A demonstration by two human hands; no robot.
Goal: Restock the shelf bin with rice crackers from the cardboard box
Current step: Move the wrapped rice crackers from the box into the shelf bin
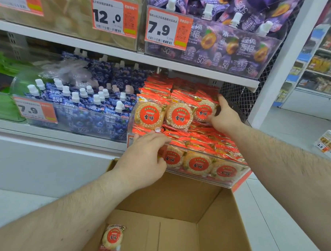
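Note:
A clear plastic shelf bin [227, 181] is heaped with red-and-orange rice cracker packs [178, 116]. My left hand [143, 158] rests over the bin's front left rim, fingers curled onto the packs there. My right hand [224, 117] reaches to the right end of the top row and pinches a pack [205, 112] between thumb and fingers. Below me stands the open cardboard box [218, 223], with a few cracker packs [112, 239] lying in its near left corner.
Blue jelly pouches [95, 107] fill the neighbouring bin on the left. Purple plum jelly pouches [239, 44] sit on the shelf above, which overhangs the cracker bin. A black mesh panel [235, 97] and white upright close the right side. Another aisle's shelves [321, 69] show far right.

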